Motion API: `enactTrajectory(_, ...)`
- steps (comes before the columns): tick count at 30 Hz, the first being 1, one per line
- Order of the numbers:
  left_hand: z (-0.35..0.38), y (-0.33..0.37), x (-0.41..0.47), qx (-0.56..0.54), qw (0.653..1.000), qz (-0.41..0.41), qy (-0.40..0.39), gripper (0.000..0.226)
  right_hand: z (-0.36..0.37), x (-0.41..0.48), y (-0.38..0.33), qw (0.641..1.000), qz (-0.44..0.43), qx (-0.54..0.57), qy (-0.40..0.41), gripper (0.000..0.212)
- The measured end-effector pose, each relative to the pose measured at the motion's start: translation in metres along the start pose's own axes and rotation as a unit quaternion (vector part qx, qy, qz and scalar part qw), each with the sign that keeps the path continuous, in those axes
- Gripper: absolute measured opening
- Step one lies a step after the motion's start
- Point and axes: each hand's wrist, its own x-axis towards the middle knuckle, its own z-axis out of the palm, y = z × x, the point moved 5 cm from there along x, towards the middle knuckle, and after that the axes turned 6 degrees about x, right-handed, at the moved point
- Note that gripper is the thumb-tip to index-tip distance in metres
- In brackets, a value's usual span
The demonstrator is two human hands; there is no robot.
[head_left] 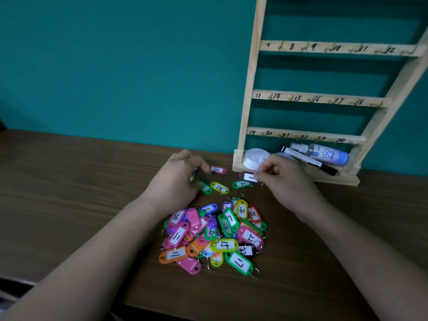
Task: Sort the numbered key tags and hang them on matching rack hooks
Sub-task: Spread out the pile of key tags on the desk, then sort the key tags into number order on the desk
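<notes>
Laying tags out in number order would work best: the left hand [178,179] pinches a pink tag [218,170] at its fingertips and the right hand [284,181] pinches a dark tag [248,176]. The pile [215,235] lies between the wrists, the rack [312,98] beyond the right hand.

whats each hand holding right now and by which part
The right hand pinches the purple tag by its right end. Fingers of the left hand meet the pink tag at its left end; gripped or only touched cannot be told.
</notes>
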Motion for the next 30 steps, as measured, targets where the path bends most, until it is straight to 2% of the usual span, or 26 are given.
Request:
enactTrajectory(4,0.009,0.025,0.004,0.009,0.999,0.044,-0.003,0.038,-0.018,-0.001,0.023,0.999,0.039,-0.023,0.016,0.011)
enactTrajectory(10,0.029,0.054,0.019,0.013,0.996,0.093,-0.006,0.024,-0.024,-0.001,0.024,0.996,0.038,-0.073,0.042,0.011)
enactTrajectory(14,0.036,0.059,0.033,0.012,0.998,0.060,-0.020,0.019,-0.019,-0.003,0.021,0.993,0.038,-0.111,0.014,0.013)
enactTrajectory(19,0.045,0.056,0.039,0.008,0.999,0.013,-0.051,0.026,-0.012,-0.004,0.017,0.990,0.024,-0.136,0.010,0.014)
enactTrajectory(24,0.044,0.054,0.044,0.009,0.996,-0.037,-0.078,0.017,-0.006,-0.002,0.017,0.989,0.025,-0.144,-0.011,0.014)
enactTrajectory(30,0.037,0.046,0.048,-0.036,0.991,-0.102,-0.077,0.011,-0.017,0.004,0.024,0.996,0.014,-0.091,0.013,0.009)
